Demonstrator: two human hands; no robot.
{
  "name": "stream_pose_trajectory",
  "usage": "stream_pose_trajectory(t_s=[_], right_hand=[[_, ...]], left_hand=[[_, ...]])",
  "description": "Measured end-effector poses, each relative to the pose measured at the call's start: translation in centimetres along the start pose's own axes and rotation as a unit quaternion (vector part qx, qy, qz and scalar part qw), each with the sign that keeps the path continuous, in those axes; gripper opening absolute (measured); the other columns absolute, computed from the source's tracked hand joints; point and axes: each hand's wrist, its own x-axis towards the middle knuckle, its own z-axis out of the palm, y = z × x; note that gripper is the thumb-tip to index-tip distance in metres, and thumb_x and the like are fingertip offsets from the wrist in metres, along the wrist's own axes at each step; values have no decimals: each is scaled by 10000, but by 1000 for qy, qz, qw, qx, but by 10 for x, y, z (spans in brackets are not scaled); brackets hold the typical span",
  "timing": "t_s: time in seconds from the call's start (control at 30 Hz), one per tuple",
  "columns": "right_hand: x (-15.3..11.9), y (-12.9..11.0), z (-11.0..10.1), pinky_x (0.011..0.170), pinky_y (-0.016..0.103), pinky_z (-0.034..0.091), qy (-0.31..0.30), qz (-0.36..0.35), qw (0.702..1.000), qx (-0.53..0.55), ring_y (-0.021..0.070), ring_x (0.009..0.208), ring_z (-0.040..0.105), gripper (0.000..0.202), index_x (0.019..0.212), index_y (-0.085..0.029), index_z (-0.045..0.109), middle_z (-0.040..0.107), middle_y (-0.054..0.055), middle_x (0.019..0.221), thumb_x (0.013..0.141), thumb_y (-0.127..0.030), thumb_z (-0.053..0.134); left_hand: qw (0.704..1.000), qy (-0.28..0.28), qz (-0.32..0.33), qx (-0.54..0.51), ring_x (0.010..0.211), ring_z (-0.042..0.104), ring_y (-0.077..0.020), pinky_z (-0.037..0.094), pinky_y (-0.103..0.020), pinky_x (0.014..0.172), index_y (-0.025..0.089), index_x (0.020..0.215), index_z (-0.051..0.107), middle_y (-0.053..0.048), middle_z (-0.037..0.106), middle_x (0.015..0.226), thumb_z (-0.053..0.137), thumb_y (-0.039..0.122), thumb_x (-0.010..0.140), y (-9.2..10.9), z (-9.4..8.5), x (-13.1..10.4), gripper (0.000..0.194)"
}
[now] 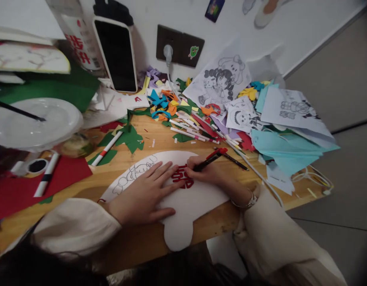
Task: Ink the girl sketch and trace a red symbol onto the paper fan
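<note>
A white fan-shaped board (179, 232) with a rounded handle lies on the wooden desk, overhanging its front edge. It bears a red design (183, 180) in the middle and black line drawings (134, 174) on its left part. My left hand (146, 194) rests flat on the board, fingers spread, its fingertips beside the red design. My right hand (202, 171) grips a dark marker pen (211, 159) with red on its upper end. The pen's tip is hidden behind my fingers, close to the red design's upper right.
Colourful paper scraps (162, 101) and several white markers (189, 129) lie behind the board. A phone (116, 55) leans upright at the back. A lidded cup with a straw (37, 123) stands left. Drawing sheets (295, 109) and a white cable (255, 169) are right.
</note>
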Motion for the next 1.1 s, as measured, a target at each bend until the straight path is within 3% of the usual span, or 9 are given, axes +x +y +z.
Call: stream_pose_trajectory(t_s=[0.13,0.37,0.87,1.1], right_hand=[[0,2,1,550,241,340,-2,-4,1000,14,97,571,413,263,633,-189,425,452,-37,594,857,-277,533],[4,1,0,538,253,331,68,21,997,25,102,551,381,296,601,-198,376,393,-37,584,858,-276,503],[4,-2,1,535,251,306,49,27,998,30,96,550,356,290,623,-194,396,369,-45,597,868,-295,513],[3,-3,2,546,241,313,34,31,999,25,89,561,370,276,627,-189,400,396,-46,599,856,-278,527]], left_hand=[[1000,-3,1,5,1468,135,-332,163,-513,1182,279,1502,281,-136,164,1593,431,611,910,0,-1,0,695],[1000,13,2,1,1460,175,-333,170,-502,1188,274,1499,295,-131,164,1593,472,597,899,0,-1,0,704],[1000,-1,1,-2,1464,133,-344,149,-518,1189,289,1500,286,-146,126,1597,432,601,915,-1,0,1,679],[1000,-15,-2,6,1469,106,-335,152,-526,1186,296,1512,245,-171,186,1581,380,622,922,-1,1,0,688]])
